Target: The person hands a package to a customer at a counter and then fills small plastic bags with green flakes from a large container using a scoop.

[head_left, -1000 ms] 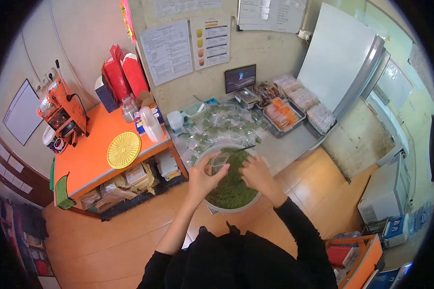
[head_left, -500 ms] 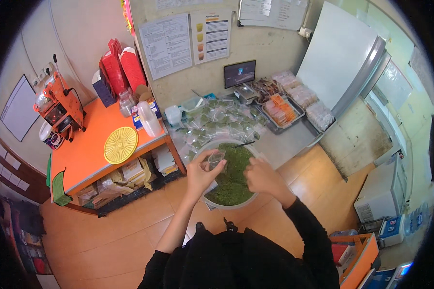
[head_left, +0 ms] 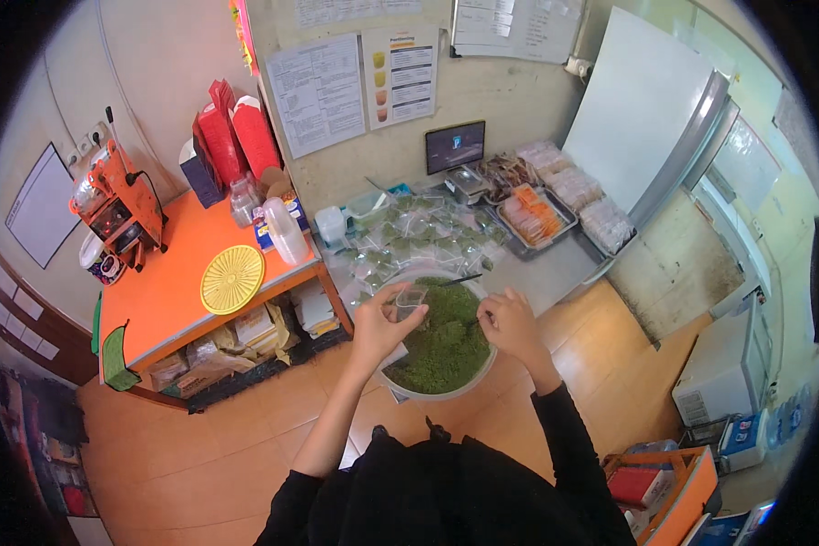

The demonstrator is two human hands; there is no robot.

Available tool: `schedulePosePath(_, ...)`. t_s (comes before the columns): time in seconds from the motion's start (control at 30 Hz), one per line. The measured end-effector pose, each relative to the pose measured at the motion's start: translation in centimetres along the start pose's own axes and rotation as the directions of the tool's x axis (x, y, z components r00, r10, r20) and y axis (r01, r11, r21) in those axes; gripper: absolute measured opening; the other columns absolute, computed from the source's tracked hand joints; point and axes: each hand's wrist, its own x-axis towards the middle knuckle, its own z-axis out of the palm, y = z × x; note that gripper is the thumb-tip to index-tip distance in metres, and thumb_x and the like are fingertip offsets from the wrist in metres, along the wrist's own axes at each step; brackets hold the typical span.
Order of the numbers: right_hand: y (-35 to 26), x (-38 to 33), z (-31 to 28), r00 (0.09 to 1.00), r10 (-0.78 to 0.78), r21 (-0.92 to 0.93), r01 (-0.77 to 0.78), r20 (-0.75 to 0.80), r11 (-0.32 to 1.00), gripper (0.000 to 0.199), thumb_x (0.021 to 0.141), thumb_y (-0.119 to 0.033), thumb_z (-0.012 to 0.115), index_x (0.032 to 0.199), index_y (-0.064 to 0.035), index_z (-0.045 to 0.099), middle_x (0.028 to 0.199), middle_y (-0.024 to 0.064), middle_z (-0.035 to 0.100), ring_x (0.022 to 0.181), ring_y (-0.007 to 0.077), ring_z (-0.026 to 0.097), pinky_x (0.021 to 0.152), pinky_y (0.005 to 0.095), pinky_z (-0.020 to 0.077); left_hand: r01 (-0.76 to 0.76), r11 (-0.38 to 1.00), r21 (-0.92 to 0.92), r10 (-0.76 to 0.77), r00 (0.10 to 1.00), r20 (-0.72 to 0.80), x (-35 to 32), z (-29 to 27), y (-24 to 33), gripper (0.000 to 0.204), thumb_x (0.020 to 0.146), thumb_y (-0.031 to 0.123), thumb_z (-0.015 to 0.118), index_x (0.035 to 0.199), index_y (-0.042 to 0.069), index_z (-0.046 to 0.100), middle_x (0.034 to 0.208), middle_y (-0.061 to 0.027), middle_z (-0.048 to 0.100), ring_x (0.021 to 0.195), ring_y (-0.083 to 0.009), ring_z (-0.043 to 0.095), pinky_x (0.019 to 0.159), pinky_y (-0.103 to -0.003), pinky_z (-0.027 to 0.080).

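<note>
A round white tub (head_left: 433,395) full of chopped green leaves or green crumbs (head_left: 441,355) stands in front of me. Over its left side, my left hand (head_left: 379,325) pinches a small clear plastic bag (head_left: 411,297) between thumb and fingers, its mouth spread. My right hand (head_left: 511,329) is above the tub's right rim, fingers drawn together in a pinch; whatever is between them is hidden. A dark thin handle (head_left: 461,279) lies across the far rim. Behind the tub, many filled clear bags of green (head_left: 419,232) are spread on the metal table.
Trays with orange and pink packs (head_left: 530,217) and pale packs (head_left: 601,223) sit at the back right, near a small screen (head_left: 455,147). Left, an orange table (head_left: 173,273) bears a yellow round lid (head_left: 233,279), clear cups (head_left: 285,232) and an orange machine (head_left: 118,200).
My right hand has moved right and slightly outward from over the green heap to the tub's rim. The left hand keeps the bag in nearly the same place.
</note>
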Motion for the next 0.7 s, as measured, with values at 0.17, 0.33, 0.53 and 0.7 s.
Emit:
schedulePosePath(0.17, 0.7, 0.2, -0.2, 0.993, -0.003, -0.022, 0.0, -0.121, 1.0, 0.006, 0.077, -0.012, 0.06, 0.073, -0.0088, 0.062, 0.072, 0.0044, 0.06, 0.079, 0.0267, 0.053, 0.073, 0.0394, 0.0394, -0.013, 0.999, 0.036, 0.011, 0.999, 0.041, 0.2, 0.0, 0.1, 0.046, 0.077, 0.023, 0.078, 0.116, 0.003, 0.065, 0.047, 0.0076, 0.033, 0.045, -0.0019, 0.028, 0.043, -0.023, 0.021)
schedulePosePath(0.33, 0.5, 1.2, -2.4, 0.989, 0.005, 0.01, -0.004, -0.145, 1.0, 0.006, 0.078, -0.013, 0.06, 0.074, -0.0085, 0.061, 0.071, 0.0043, 0.059, 0.079, 0.0268, 0.052, 0.073, 0.0389, 0.0392, -0.071, 0.992, 0.102, 0.06, 0.993, 0.105, 0.6, 0.0, -0.2, 0.052, 0.071, 0.028, 0.081, 0.112, 0.0, 0.065, 0.052, -0.0035, 0.047, 0.048, -0.011, 0.043, 0.047, -0.029, 0.037)
schedulePosePath(0.53, -3.4, 3.4, -6.4, 0.954, -0.169, -0.216, 0.115, -0.249, 0.97, 0.004, 0.078, -0.012, 0.061, 0.081, -0.0091, 0.062, 0.08, 0.0044, 0.059, 0.081, 0.0251, 0.051, 0.072, 0.0388, 0.0385, -0.115, 0.985, 0.132, 0.087, 0.976, 0.197, 0.2, 2.0, 0.8, 0.051, 0.07, 0.027, 0.079, 0.11, -0.001, 0.065, 0.06, -0.0136, 0.059, 0.054, -0.0236, 0.06, 0.055, -0.036, 0.048)
schedulePosePath(0.7, -6.6, 2.5, -5.7, 0.895, -0.364, -0.38, 0.253, -0.256, 0.89, 0.008, 0.074, -0.009, 0.061, 0.082, -0.0068, 0.062, 0.088, 0.0066, 0.057, 0.085, 0.0246, 0.052, 0.072, 0.0378, 0.0395, -0.159, 0.983, 0.097, 0.146, 0.98, 0.132, 0.1, 3.4, 0.1, 0.051, 0.07, 0.027, 0.08, 0.109, -0.002, 0.064, 0.053, -0.007, 0.049, 0.047, -0.0145, 0.047, 0.047, -0.033, 0.041)
